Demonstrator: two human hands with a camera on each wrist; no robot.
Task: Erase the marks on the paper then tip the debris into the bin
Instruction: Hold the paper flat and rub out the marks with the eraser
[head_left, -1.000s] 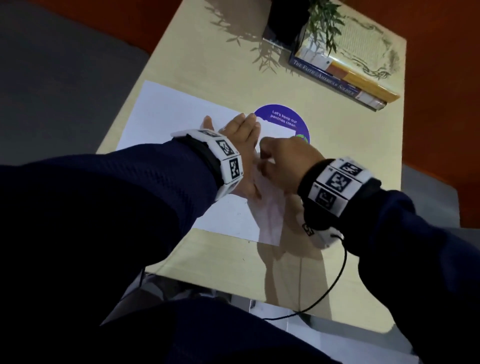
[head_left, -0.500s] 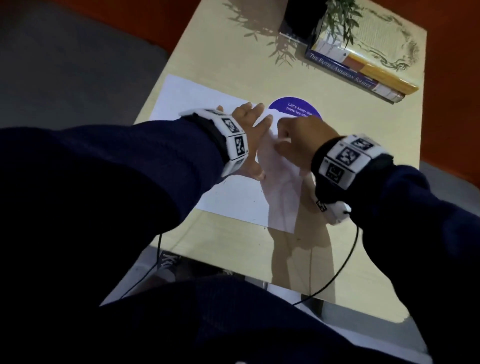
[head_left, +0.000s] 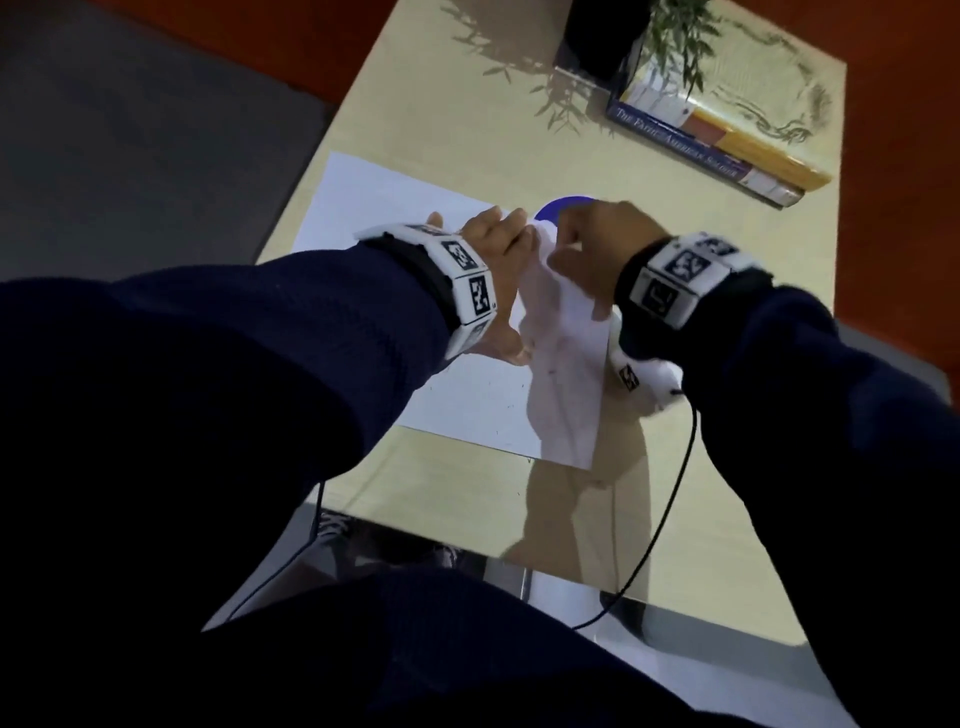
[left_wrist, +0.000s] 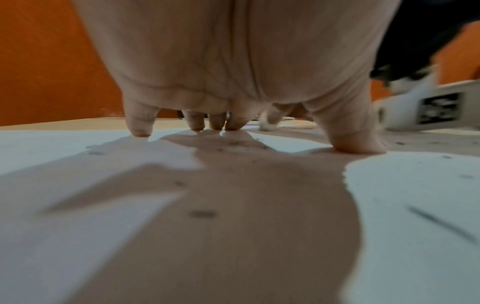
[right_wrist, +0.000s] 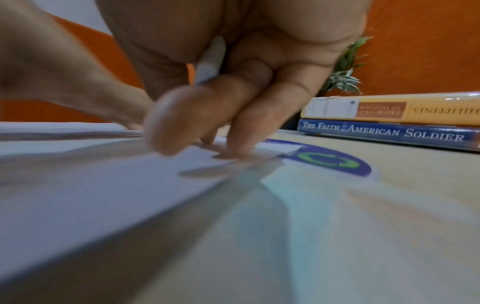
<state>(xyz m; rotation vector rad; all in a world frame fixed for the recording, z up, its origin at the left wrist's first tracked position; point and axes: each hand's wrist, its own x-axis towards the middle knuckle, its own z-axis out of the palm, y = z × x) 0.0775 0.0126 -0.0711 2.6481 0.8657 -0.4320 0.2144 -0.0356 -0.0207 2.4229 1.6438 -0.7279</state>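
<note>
The paper (head_left: 467, 405) lies flat on the table (head_left: 467, 499), and both hands work at its far right part. The left hand (head_left: 493, 244) is spread, straight fingertips (left_wrist: 141, 131) and thumb pressing the sheet down. Just to its right the right hand (head_left: 592, 234) is curled, a white eraser (right_wrist: 210, 61) tucked in its grip, fingers (right_wrist: 241, 142) touching the paper's edge. Small dark crumbs (left_wrist: 202, 214) dot the sheet under the left palm. Beyond the right hand sit a round blue sticker (right_wrist: 330, 162), stacked books (right_wrist: 389, 121) and a plant (head_left: 675, 36).
</note>
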